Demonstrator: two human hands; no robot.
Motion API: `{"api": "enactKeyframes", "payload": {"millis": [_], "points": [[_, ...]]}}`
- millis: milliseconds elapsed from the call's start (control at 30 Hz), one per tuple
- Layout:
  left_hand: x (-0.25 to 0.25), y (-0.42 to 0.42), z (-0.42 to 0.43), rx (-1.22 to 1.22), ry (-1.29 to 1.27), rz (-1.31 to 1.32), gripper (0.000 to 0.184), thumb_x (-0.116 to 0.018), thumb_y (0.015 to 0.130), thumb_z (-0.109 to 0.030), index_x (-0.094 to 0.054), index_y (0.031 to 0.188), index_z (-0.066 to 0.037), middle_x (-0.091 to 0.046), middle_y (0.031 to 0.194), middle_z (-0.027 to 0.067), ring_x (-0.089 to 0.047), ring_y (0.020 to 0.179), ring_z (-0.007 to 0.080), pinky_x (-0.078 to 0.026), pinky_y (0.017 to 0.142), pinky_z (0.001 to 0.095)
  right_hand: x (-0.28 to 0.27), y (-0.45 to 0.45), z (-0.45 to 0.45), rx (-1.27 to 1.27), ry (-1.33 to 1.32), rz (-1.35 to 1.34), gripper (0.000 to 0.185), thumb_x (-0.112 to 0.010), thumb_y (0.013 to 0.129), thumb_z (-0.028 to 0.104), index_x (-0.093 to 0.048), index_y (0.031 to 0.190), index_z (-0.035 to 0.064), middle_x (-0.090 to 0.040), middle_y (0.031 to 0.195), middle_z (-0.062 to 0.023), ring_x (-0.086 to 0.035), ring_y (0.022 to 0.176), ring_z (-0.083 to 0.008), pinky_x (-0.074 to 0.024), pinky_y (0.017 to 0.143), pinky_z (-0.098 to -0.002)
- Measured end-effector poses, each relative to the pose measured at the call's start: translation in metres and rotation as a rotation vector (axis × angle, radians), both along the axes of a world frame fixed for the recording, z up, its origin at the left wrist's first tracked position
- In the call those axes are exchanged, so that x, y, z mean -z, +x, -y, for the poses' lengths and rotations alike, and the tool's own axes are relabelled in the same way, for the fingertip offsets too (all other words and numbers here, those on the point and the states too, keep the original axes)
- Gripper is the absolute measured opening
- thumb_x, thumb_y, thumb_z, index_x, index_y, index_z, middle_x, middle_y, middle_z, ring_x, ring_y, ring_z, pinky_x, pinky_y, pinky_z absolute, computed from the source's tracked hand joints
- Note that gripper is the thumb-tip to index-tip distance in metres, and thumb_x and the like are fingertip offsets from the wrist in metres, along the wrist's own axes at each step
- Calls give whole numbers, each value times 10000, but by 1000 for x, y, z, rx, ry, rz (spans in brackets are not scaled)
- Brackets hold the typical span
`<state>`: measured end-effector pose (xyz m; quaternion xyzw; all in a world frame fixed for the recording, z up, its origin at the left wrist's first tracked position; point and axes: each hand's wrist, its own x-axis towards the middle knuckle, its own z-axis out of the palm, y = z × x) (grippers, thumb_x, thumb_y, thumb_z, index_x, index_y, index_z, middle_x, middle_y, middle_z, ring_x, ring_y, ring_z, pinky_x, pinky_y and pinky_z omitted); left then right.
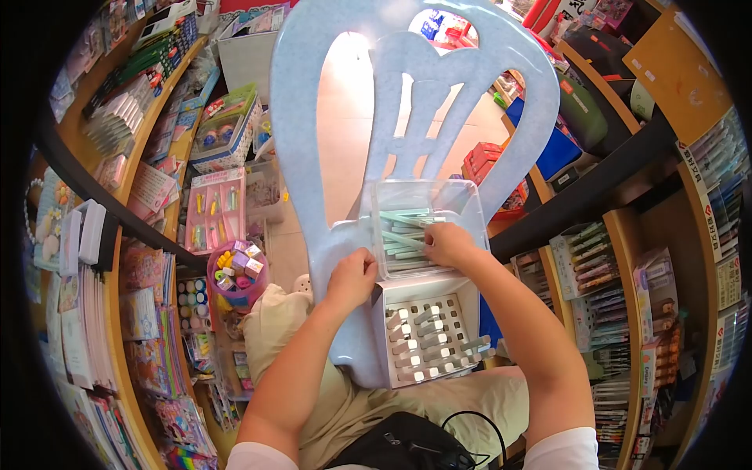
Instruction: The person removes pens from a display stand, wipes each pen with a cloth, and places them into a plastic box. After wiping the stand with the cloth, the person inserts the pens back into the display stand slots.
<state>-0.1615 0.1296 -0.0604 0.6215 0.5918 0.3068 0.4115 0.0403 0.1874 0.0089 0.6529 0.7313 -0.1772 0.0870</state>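
Observation:
A clear plastic box (472, 205) with pale green pens (403, 235) lying in it stands on the seat of a blue plastic chair (341, 243). My right hand (450, 244) reaches into its right side, fingers closed at the pens; what they pinch is too small to make out. My left hand (354, 276) rests left of the box's near corner with its fingers curled, and whatever it may hold is hidden. Nearer to me is a white box (381, 329) with a grid of holes, where several white-ended pens (430, 341) stand, some leaning.
Shelves of stationery (153, 345) curve along the left, and pen racks (603, 313) line the right. A pink basket (258, 294) of small colourful items is left of the chair. Behind it stand a patterned basket (231, 153) and a pink tray (188, 211). Red boxes (484, 160) lie beyond the chair back.

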Motion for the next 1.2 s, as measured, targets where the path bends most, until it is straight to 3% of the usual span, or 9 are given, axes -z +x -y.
{"api": "enactKeyframes", "payload": {"millis": [200,367,567,867,933,967,1000,1067,1200], "points": [[3,2,1,-22,-17,0,144,-556,836,-157,-592,875,-24,-644,817,187,-617,786,361,-477,701,425,-6,42,2,-119,231,-246,142,-602,780,146,-645,806,14,-649,752,-159,-621,677,-328,-485,633,-387],[3,3,0,-11,-30,5,145,-559,835,-154,-594,873,-19,-642,814,190,-621,784,355,-479,696,413,3,25,3,-28,-19,-189,232,-697,752,237,-670,834,21,-657,783,-161,-633,764,-305,-491,703,-378],[-1,1,1,-13,-8,-6,141,-560,831,-147,-599,866,-16,-643,824,189,-617,800,366,-484,709,425,15,-1,-7,-51,-39,11,288,-709,734,310,-682,846,46,-668,841,-135,-634,816,-306,-495,734,-393],[0,2,-1,5,2,-1,145,-544,836,-159,-590,879,-28,-643,831,181,-611,807,365,-480,714,438,-31,21,10,-104,324,-208,184,-587,844,175,-662,907,19,-638,801,-194,-615,746,-370,-480,678,-417],[-2,1,0,5,-4,1,145,-543,837,-162,-591,880,-32,-643,832,179,-610,807,365,-480,715,437,-62,26,30,-83,512,-330,161,-578,860,132,-643,925,0,-635,765,-188,-618,675,-339,-481,638,-371],[-1,1,0,3,-6,2,145,-543,837,-163,-590,879,-33,-643,830,179,-611,804,364,-480,714,436,-80,29,40,-58,511,-376,136,-579,866,95,-628,936,-12,-623,753,-191,-613,655,-291,-471,620,-332],[1,1,0,2,-8,3,145,-544,837,-164,-590,878,-34,-642,828,178,-611,800,364,-480,713,435,-85,39,47,-145,655,-434,123,-568,886,82,-617,933,-20,-598,684,-115,-563,600,-182,-443,577,-281],[3,2,1,-3,-6,2,147,-546,838,-168,-590,876,-33,-642,822,176,-612,792,361,-479,708,432,-115,43,74,93,578,-578,121,-574,882,104,-614,900,-8,-593,678,-129,-559,567,-221,-446,562,-314],[7,2,2,-6,-2,-5,159,-556,841,-182,-589,875,-30,-642,807,174,-615,770,351,-476,692,422,-139,57,126,156,477,-592,124,-581,888,117,-619,893,-1,-551,633,-98,-505,557,-159,-422,536,-290]]}}
